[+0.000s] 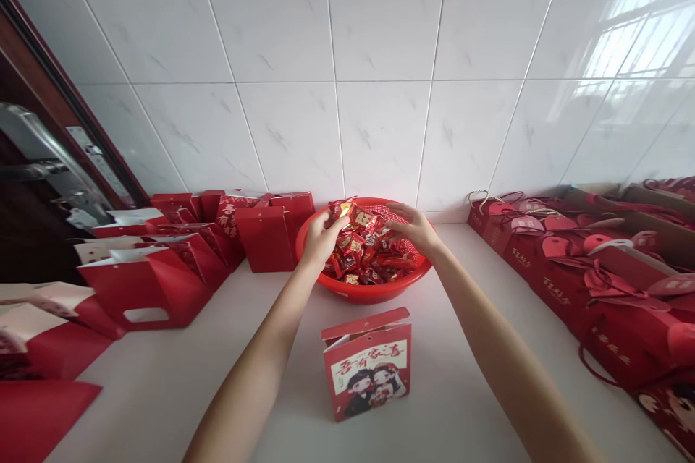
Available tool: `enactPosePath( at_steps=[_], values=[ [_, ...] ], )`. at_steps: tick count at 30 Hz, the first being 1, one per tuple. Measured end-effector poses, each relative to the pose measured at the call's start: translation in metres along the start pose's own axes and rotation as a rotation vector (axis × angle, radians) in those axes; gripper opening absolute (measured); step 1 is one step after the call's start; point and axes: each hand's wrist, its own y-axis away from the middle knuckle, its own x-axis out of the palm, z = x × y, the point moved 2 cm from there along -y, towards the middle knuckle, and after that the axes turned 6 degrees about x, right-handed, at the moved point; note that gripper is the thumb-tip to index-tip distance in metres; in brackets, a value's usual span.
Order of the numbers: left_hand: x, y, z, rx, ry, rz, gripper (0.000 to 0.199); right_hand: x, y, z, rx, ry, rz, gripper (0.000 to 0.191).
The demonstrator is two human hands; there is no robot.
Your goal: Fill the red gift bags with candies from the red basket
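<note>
A red plastic basket [363, 294] with a perforated wall stands against the tiled wall, full of red wrapped candies [352, 253]. My left hand [321, 235] is over its left side, thumb and fingers closed on a shiny wrapped candy with a yellow patch at the fingertips. On the right side, my right hand [415, 230] reaches in over the rim, thumb and fingers apart, fingertips at the candies. In front of the basket, between my forearms, a red gift box [369, 369] with a cartoon couple stands upright, its top flap partly raised.
Several red boxes [152, 289], some with open tops, line the left side of the white surface [293, 405]. Plain red box [264, 240] stands just left of the basket. Rows of red handled gift boxes [554, 282] fill the right. A door handle [32, 170] is far left.
</note>
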Motion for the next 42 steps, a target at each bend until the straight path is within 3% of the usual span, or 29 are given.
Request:
enactPosePath(
  at_steps=[3,6,9,11,16,18,22,27,38,42],
  values=[
    [0.000,-0.001,0.001,0.009,0.000,0.012,0.031,0.000,-0.002,0.000,-0.046,-0.064,0.022,0.044],
    [-0.002,-0.002,0.007,-0.016,-0.069,-0.001,0.035,-0.001,-0.003,0.001,-0.089,-0.126,-0.004,0.050],
    [-0.005,-0.003,0.014,-0.038,-0.188,-0.015,0.055,-0.001,0.000,0.005,-0.193,-0.117,-0.060,0.050],
    [-0.004,-0.004,0.016,0.013,-0.231,0.043,0.062,0.001,0.003,0.008,-0.265,-0.071,-0.069,0.047],
    [0.006,-0.002,0.011,0.126,-0.244,0.343,0.021,0.012,0.012,0.014,-0.341,0.139,0.114,0.030],
    [0.008,-0.001,0.008,0.132,-0.242,0.391,0.014,0.015,0.014,0.015,-0.352,0.212,0.163,0.021],
    [0.007,-0.001,0.007,0.136,-0.202,0.306,0.018,0.016,0.017,0.017,-0.338,0.205,0.198,0.013],
    [0.005,-0.002,0.008,0.129,-0.165,0.230,0.019,0.015,0.021,0.019,-0.300,0.164,0.215,0.018],
    [0.005,-0.002,0.011,0.190,-0.180,0.316,0.030,0.016,0.024,0.022,-0.329,0.192,0.280,0.011],
    [0.004,-0.003,0.014,0.207,-0.192,0.313,0.031,0.017,0.023,0.022,-0.346,0.195,0.263,0.021]
  ],
)
